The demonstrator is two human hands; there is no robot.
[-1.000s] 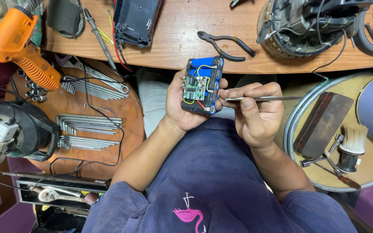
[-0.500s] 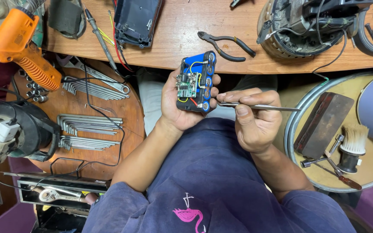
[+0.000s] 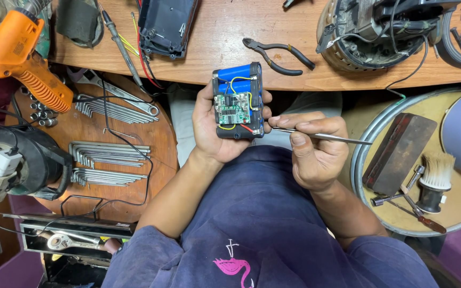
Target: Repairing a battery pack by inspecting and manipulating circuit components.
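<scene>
Left hand: fingers curled tight around the battery pack, held up just below the bench edge.
Right hand: fingertips pinched together on a thin metal probe; its tip lies at the pack's right side.
Round tray: right of the right-hand fingers; holds a dark block, brush and screwdriver.

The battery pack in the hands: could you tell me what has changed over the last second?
The left hand has tipped the battery pack more upright, keeping its grip. The right hand still pinches the thin metal tool, its tip now at the pack's lower edge. The pliers stayed put.
</scene>
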